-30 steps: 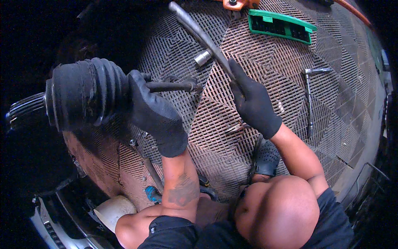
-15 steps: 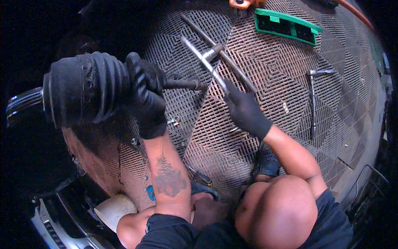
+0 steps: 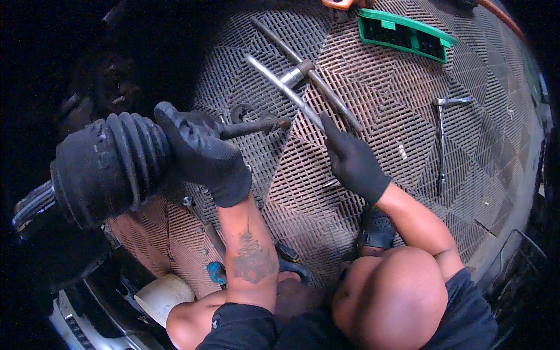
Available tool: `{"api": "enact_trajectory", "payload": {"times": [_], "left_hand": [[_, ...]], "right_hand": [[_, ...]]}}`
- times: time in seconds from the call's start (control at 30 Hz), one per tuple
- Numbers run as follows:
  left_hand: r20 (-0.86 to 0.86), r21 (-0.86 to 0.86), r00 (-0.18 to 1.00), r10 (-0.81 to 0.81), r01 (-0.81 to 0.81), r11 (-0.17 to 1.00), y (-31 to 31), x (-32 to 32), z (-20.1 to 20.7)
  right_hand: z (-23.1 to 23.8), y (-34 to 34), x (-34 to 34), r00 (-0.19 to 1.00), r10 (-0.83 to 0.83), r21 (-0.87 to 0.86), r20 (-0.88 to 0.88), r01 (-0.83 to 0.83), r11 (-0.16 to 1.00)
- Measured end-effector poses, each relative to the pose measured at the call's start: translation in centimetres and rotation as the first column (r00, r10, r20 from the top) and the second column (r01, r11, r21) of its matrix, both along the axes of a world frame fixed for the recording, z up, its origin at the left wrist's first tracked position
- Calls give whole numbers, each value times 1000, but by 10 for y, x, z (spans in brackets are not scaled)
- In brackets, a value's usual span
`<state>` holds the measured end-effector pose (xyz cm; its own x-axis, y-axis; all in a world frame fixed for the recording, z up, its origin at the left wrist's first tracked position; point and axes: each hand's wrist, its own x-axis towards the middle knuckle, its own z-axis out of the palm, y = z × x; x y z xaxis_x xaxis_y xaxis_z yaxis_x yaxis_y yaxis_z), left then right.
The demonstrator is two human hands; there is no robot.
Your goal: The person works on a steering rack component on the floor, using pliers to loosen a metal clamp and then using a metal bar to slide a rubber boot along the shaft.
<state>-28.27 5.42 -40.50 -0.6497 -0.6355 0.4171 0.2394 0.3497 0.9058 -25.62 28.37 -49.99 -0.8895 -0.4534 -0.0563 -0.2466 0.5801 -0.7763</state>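
Note:
My left hand, in a black glove, is closed around a drive axle beside its ribbed rubber boot. The splined metal end sticks out at the far left, past the black joint housing. A thin shaft shows to the right of the hand. In a black glove too, my right hand grips the lower end of a silver metal bar. Beyond that bar lies a darker rod, with a short metal cylinder between the two; whether they join is unclear.
A green-framed tray and an orange tool lie on the grid floor mat at the back. A long-handled ratchet lies at right. Near my left forearm are a blue-ended tool and a pale container.
My left hand and the drive axle have come down toward me, with the axle's splined end lower. My right hand and the silver bar have shifted slightly.

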Motion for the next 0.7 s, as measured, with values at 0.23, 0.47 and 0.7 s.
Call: {"api": "enact_trajectory", "payload": {"times": [0.23,0.47,0.7], "left_hand": [[67,48,998,-1,-2,999,-8,-9,2],[87,-80,995,53,-46,996,-56,-3,-39],[43,-648,956,291,-195,736,-60,-2,-40]], "right_hand": [[44,-20,2,985,-120,-103,-121,108,989],[25,18,-11,987,-15,-22,-160,11,1000],[24,-17,17,991,-57,-48,-122,51,998]]}}
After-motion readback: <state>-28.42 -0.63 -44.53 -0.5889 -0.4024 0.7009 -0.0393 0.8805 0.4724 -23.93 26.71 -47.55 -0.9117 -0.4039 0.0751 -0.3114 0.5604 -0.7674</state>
